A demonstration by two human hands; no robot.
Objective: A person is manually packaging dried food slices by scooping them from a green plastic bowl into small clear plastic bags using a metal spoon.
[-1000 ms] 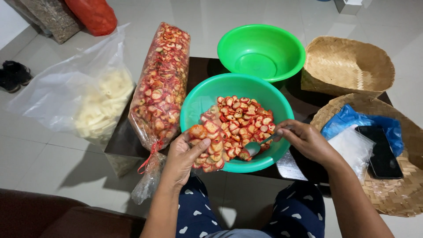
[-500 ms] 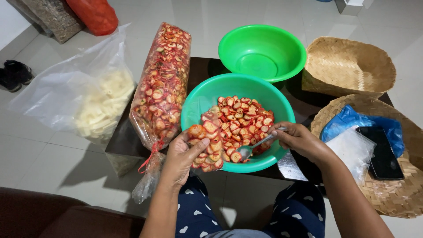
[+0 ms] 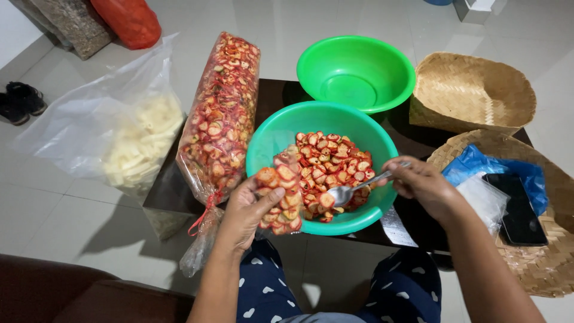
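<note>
Red-and-cream cracker slices fill the teal plastic bowl that sits at the near edge of a dark low table. The left hand is curled around a small clear bag of the same slices, holding it upright against the bowl's near-left rim with its mouth toward the heap. The right hand is closed on the handle of a metal spoon, fingers pinched narrow around it; the spoon's scoop lies low over the slices near the bowl's near side, just right of the small bag.

Far behind the teal bowl stands a brighter green bowl, the two rims close together. Along the table's left edge lies a long clear sack packed with slices, tied at its near end with red string. Further left, on the tiled floor, a large loose plastic bag holds pale white chips. A pair of dark shoes rests at the far left, and an orange-red bag sits at the far side.

To the right, a woven basket stands tilted beside the green bowl. Nearer, a flat woven tray carries a blue plastic bag, a small stack of clear bags and a black phone.
</note>
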